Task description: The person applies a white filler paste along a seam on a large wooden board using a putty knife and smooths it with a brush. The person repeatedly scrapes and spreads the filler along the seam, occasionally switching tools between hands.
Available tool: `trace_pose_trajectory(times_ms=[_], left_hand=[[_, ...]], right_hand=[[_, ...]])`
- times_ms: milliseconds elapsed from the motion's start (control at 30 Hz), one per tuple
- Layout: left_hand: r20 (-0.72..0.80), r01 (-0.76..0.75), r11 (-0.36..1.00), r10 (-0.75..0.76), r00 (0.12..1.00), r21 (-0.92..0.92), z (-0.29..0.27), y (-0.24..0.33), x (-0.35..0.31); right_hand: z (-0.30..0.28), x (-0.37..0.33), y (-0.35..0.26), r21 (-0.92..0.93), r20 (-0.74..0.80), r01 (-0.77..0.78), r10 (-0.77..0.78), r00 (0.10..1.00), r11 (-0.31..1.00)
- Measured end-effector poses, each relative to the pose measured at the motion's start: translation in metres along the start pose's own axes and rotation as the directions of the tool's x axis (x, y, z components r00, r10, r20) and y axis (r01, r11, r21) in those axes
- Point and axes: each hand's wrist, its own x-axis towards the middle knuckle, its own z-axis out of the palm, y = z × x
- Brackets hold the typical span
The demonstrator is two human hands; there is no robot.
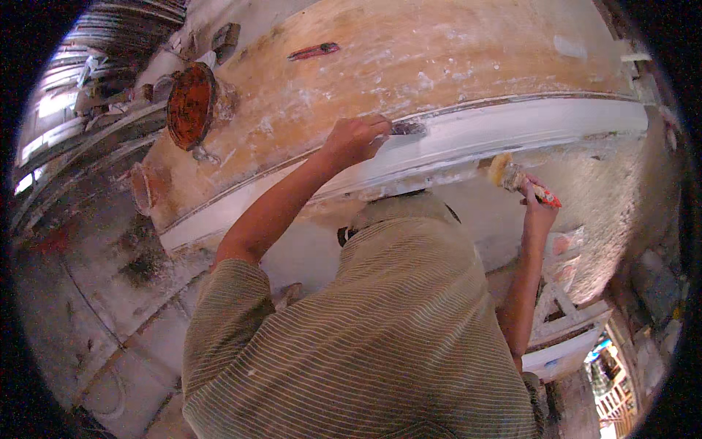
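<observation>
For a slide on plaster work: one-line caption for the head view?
Left hand presses a small metal tool to the white moulding; right hand holds a brush below it.

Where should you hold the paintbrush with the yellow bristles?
Probably by the red handle, from the side away from the bristles. On the paintbrush the yellow bristles point toward the white moulding, and the right hand holds it there already. The left hand holds a scraper.

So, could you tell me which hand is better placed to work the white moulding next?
Probably the left hand: its dark-bladed tool already rests on the white moulding. The right hand holds a red-handled brush lower down, just below the moulding.
</observation>
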Motion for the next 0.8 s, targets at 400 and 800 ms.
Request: trace_pose_trajectory(times_ms=[400, 800], left_hand=[[-0.051, 0.185, 0.957, -0.201, 0.978, -0.223, 0.019, 0.013, 0.008], [-0.061, 0.389, 0.814, -0.457, 0.888, -0.430, 0.052, 0.034, 0.039]], right_hand=[[0.008, 0.011, -0.037, -0.027, 0.093, 0.152, -0.149, 0.985, 0.988], [-0.011, 0.022, -0.039, 0.064, 0.045, 0.090, -0.093, 0.995, 0.994]])
